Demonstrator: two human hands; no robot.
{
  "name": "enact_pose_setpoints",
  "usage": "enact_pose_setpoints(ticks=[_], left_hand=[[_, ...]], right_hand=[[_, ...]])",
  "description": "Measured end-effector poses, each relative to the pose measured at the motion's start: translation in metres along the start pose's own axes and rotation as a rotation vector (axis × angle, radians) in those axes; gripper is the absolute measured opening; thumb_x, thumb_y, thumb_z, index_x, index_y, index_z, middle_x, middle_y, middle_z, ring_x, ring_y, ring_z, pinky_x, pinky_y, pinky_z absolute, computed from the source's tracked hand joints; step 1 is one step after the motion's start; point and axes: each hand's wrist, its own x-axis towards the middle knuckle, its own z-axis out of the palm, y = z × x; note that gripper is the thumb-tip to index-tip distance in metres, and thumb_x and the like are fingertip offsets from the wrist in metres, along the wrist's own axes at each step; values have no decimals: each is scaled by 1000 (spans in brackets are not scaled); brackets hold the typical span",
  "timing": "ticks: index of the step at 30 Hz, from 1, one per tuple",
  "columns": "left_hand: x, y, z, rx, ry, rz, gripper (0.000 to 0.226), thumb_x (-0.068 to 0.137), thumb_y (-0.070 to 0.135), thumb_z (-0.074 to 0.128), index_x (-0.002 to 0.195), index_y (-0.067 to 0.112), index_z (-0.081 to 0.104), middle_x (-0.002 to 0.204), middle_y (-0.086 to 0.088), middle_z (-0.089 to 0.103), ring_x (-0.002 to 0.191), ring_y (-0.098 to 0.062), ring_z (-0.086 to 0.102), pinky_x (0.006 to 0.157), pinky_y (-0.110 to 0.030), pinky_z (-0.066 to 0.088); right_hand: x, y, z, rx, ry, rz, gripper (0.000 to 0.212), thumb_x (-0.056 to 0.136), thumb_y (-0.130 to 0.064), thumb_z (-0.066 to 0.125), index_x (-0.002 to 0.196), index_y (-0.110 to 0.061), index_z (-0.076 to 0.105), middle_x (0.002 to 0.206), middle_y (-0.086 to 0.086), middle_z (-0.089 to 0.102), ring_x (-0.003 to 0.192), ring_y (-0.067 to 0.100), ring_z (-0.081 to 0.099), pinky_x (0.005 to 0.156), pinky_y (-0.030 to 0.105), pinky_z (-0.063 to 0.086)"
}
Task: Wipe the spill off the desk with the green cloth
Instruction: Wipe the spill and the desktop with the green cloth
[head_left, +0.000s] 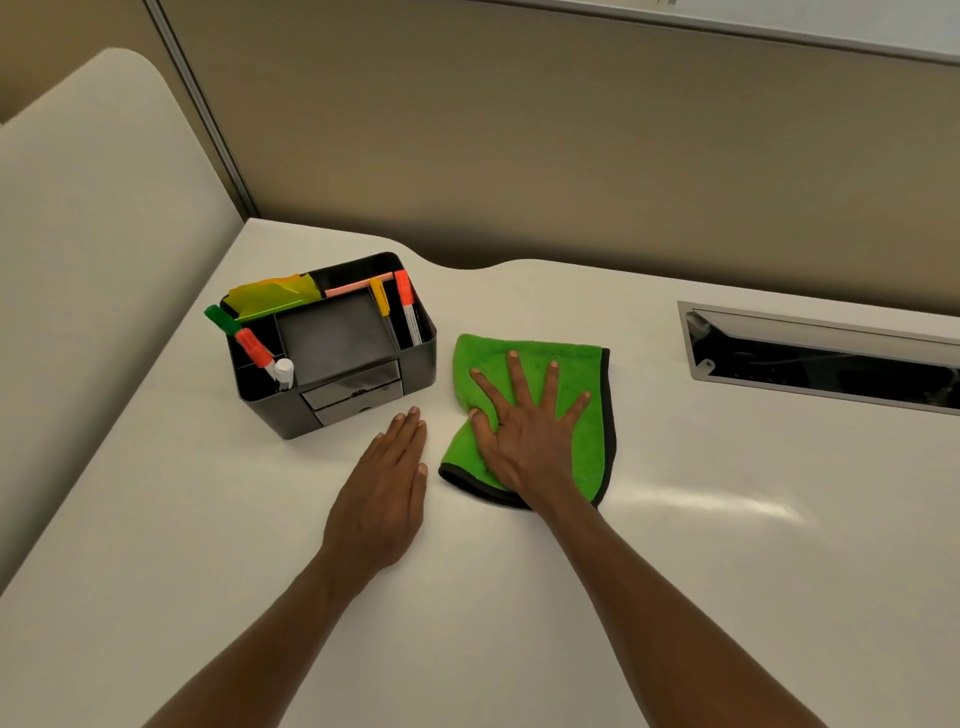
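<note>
My right hand lay flat, fingers spread, pressing green cloth on desk beside black organizer. Left hand rested flat nearby (fingers together, holding nothing). Couldn't spot spill tbh.

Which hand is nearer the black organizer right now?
Left. The left hand lies flat on the desk just in front of the organizer; the right hand presses the cloth beside it.

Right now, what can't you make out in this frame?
- Head view: any spill is hidden under the folded green microfibre cloth, itself partly covered by the flat right hand.
- Black plastic desk organiser: drawer contents too dark.
- Recessed metal cable tray: cut off by the right edge.
</note>
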Motion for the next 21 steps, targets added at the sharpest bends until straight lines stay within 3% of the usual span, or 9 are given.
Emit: enact_pose_setpoints(ticks=[13, 21], left_hand=[[9, -6, 5, -79, -41, -36, 58, 98, 35, 26, 154, 18, 19, 162, 11, 12, 149, 4, 6, 120, -15, 1], [9, -8, 6, -94, -17, -28, 56, 99, 33, 30, 153, 17, 27, 161, 10, 19, 149, 3, 11, 121, -17, 7]], right_hand=[[60, 17, -4, -10, 17, -51, 58, 92, -69, 17, 149, -58, 16, 167, -8, 2, 151, 41, -7, 107, 78, -10], [89, 48, -12, -27, 0, -62, 56, 93, -66, 20, 148, -59, 17, 166, -12, 3, 152, 38, -6, 108, 78, -5]])
